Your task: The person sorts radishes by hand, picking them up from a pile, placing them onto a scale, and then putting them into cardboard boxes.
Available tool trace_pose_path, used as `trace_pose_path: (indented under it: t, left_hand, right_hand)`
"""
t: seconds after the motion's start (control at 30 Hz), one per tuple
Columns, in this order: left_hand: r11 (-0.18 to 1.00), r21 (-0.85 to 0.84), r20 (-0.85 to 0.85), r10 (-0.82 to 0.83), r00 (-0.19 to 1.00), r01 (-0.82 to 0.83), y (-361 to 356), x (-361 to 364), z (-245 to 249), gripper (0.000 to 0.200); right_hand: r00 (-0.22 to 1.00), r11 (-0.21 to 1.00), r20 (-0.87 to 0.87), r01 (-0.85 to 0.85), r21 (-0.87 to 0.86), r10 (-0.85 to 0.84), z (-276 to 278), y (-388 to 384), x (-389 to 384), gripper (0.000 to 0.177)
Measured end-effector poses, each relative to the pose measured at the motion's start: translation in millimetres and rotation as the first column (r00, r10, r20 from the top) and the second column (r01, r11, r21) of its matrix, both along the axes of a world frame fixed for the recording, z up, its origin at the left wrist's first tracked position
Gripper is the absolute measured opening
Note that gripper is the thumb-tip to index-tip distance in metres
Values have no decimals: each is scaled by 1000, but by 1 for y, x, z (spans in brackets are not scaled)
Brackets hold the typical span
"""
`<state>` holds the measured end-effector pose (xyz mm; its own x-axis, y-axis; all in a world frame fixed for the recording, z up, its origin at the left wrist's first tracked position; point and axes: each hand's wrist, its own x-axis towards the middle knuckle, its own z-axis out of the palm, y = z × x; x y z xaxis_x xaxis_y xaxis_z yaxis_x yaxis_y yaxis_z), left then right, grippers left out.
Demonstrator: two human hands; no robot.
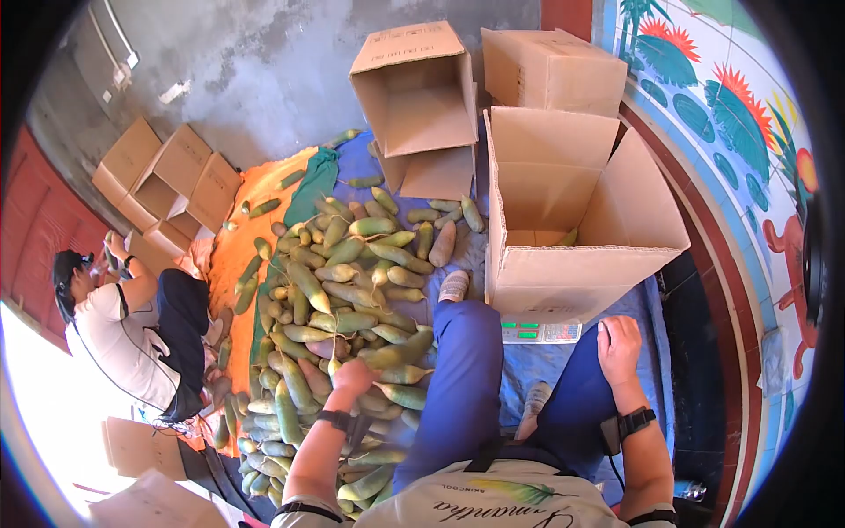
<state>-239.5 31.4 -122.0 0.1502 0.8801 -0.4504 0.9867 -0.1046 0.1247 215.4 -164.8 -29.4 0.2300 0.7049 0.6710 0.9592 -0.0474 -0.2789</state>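
Note:
My left hand (355, 378) is down in a big heap of green radishes (348, 273), its fingers closed around a green radish (400, 354) at the near right part of the heap. Some of its fingertips are hidden. My right hand (619, 348) lies over my right knee, holding nothing, its fingers loosely bent. In front of my knees, a tall open cardboard box (572, 268) rests on a digital scale (562, 333) with green displays. Inside the box, part of a green radish (569, 238) shows at the bottom.
Beyond the heap, open cardboard boxes (414, 97) are stacked on their sides. A closed-looking box (563, 75) stands behind the tall one. At left, a seated co-worker (128, 326) holds up a radish near more boxes (167, 180). Orange (264, 198) and blue sheets (647, 352) cover the floor.

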Motion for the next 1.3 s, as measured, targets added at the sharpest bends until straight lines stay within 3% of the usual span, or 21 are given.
trace_pose_path:
  t: [0.03, 0.1, 0.17, 0.23, 0.3, 0.37, 0.5, 0.53, 0.57, 0.63, 0.67, 0.73, 0.77, 0.83, 0.87, 0.9, 0.97, 1.1, 1.17, 1.23, 1.3]
  left_hand:
    - [1000, 11, -2, -5, 1000, 5, -1, -1, 14, 52]
    - [970, 175, 233, 128, 964, -171, -3, -1, 40, 51]
    - [934, 312, 341, 58, 938, -171, -2, -4, 50, 49]
    - [830, 456, 588, -9, 808, -322, -8, 8, 83, 48]
    - [841, 439, 668, -70, 741, -316, -10, 17, 104, 42]
    - [922, -2, 968, 99, 232, -386, -24, 39, 130, 32]
    - [948, 156, 971, -94, 222, -279, -37, 65, 143, 30]
    - [872, 402, 902, -326, 283, -278, -36, 76, 140, 36]
    - [850, 470, 852, -368, 372, -237, -39, 82, 141, 45]
    - [737, 650, 730, -539, 421, -183, -42, 101, 134, 51]
    - [701, 704, 667, -598, 445, -115, -45, 108, 136, 52]
    - [608, 794, 532, -703, 472, 13, -56, 126, 153, 51]
    - [596, 797, 490, -735, 469, 101, -59, 132, 157, 50]
    - [519, 839, 436, -821, 368, 165, -64, 146, 160, 50]
    - [472, 868, 406, -853, 327, 155, -65, 153, 158, 51]
    - [474, 868, 409, -852, 328, 148, -65, 158, 156, 51]
    - [462, 870, 407, -871, 276, 174, -62, 165, 153, 52]
    - [413, 885, 355, -897, 262, 216, -58, 175, 161, 58]
    - [390, 900, 328, -901, 283, 198, -54, 183, 167, 63]
    - [364, 914, 302, -904, 302, 179, -49, 194, 167, 68]
    - [440, 895, 441, -850, 287, -74, -41, 205, 160, 79]
  right_hand:
    - [1000, 1000, 8, 16, 15, -16, -1, -1, 0, 11]
    - [1000, 1000, -3, 18, 17, -18, -2, -2, 1, 11]
    - [1000, 1000, -10, 18, 22, -18, -4, -2, 3, 11]
    - [1000, 998, 3, -1, 59, 1, -5, -2, 4, 11]
    - [1000, 998, 5, -10, 67, 10, -2, -2, 3, 11]
    - [1000, 997, 9, -20, 73, 20, 2, -3, 1, 11]
    - [998, 995, -68, -12, 97, 19, 29, -6, -13, 12]
    - [995, 993, -90, -23, 114, 34, 40, -8, -18, 13]
    - [996, 993, -87, -24, 116, 34, 51, -10, -22, 13]
    - [951, 985, -274, -112, 134, 145, 73, -14, -28, 30]
    - [952, 985, -268, -111, 135, 144, 83, -14, -32, 30]
    - [811, 947, -510, -161, 277, 287, 101, -15, -38, 60]
    - [813, 947, -506, -162, 276, 287, 106, -17, -38, 60]
    - [652, 921, -650, -282, 270, 390, 114, -23, -38, 80]
    - [567, 896, -705, -370, 244, 426, 121, -30, -40, 79]
    - [569, 896, -703, -374, 240, 427, 119, -34, -39, 79]
    - [379, 902, -836, -330, 279, 397, 114, -43, -35, 76]
    - [290, 941, -920, -285, 180, 264, 117, -56, -26, 76]
    - [307, 945, -909, -251, 207, 281, 118, -54, -24, 73]
    - [455, 928, -811, -125, 352, 369, 115, -51, -17, 72]
    - [450, 907, -800, -57, 418, 397, 120, -50, -6, 60]
